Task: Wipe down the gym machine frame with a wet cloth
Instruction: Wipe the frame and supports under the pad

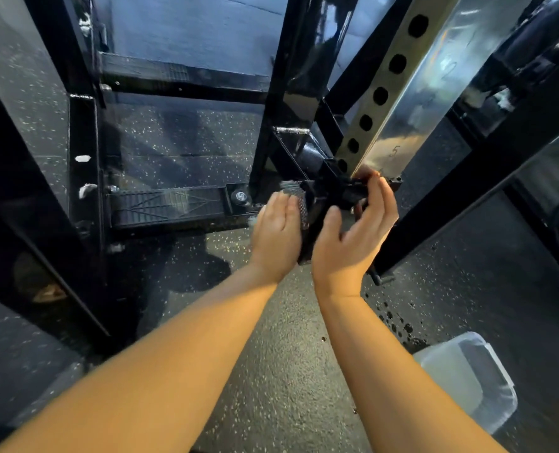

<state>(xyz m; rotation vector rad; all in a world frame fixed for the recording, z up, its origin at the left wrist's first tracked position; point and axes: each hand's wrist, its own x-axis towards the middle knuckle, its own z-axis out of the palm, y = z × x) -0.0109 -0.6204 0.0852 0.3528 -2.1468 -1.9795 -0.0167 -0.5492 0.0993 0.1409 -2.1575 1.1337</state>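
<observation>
The gym machine frame [284, 93] is made of glossy black steel beams, with a chrome post [402, 93] pierced by a row of holes. At the post's foot sits a black bracket [333, 191] with a knurled grey handle [299, 204]. My left hand [276, 233] is blurred, its fingers laid flat against the handle's left side. My right hand [353, 230] cups the bracket from the right, with fingertips curled over its top and the thumb on the near side. A dark strip [306, 246] hangs between my hands; I cannot tell whether it is the cloth.
A clear plastic tub [468, 377] stands on the speckled rubber floor [271, 371] at the lower right, with dark water drops [399, 322] beside it. A ribbed black foot plate [170, 204] lies at the left. Slanted black beams [487, 165] close in on both sides.
</observation>
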